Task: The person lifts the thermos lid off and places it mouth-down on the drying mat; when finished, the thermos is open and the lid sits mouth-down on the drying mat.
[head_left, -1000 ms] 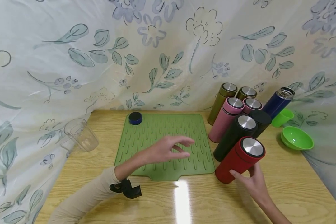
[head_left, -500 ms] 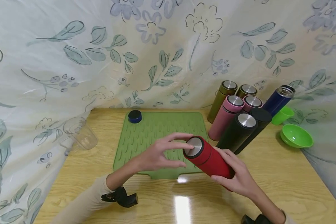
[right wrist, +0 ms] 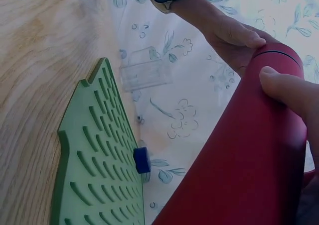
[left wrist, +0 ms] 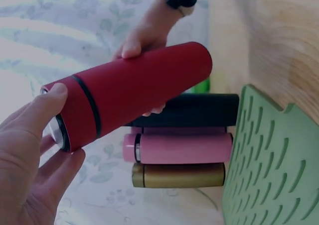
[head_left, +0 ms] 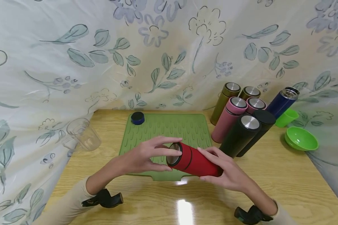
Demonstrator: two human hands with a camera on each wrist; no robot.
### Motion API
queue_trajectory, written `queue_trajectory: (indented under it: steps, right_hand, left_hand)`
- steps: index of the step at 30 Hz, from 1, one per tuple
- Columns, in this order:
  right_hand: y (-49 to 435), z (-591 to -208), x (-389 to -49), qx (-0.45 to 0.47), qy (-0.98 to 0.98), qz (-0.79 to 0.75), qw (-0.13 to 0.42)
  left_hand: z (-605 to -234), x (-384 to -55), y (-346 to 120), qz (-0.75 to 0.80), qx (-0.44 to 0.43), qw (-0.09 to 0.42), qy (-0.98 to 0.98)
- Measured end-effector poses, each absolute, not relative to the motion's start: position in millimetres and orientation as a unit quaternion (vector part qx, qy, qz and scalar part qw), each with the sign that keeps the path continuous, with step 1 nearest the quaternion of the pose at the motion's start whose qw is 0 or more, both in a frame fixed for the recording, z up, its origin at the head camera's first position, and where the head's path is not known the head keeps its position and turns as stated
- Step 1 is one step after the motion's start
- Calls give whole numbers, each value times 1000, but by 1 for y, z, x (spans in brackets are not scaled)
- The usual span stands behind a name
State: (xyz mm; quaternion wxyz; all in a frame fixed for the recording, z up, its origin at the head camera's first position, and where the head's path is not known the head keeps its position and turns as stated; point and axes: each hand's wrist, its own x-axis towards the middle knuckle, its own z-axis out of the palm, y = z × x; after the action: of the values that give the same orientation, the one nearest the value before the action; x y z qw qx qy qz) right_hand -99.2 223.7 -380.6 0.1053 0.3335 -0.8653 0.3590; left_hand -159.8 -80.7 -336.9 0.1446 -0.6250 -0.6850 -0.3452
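A red thermos flask (head_left: 198, 162) lies tilted in the air over the front of the green drying mat (head_left: 171, 125), its steel-topped lid (head_left: 174, 155) facing left. My right hand (head_left: 228, 170) grips its body toward the base. At the other end my left hand (head_left: 149, 154) has thumb and fingertips set around the lid, one finger across its top. In the left wrist view, the thumb presses one side of the lid (left wrist: 75, 115) and the fingertips the other. A dark seam rings the flask (left wrist: 134, 90) below the lid.
Behind my right hand stand black (head_left: 239, 136), pink (head_left: 228, 120) and olive (head_left: 225, 101) flasks and a lidless blue flask (head_left: 281, 101). A green bowl (head_left: 301, 139) and green cup (head_left: 287, 118) sit at right. A blue cap (head_left: 137, 118) lies on the mat, a clear jug (head_left: 85, 136) left.
My right hand has lifted the red flask off the table, carried it left and tipped it toward my left hand. My left hand has come onto its lid.
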Motion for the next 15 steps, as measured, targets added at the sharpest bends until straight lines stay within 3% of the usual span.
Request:
queue_trajectory:
  steps: [9, 15]
  right_hand:
    - [223, -384, -105, 332, -856, 395, 44]
    - [221, -387, -109, 347, -846, 404, 35]
  left_hand:
    - [-336, -163, -83, -379, -622, 96, -679]
    - [-334, -164, -85, -376, -617, 74, -687]
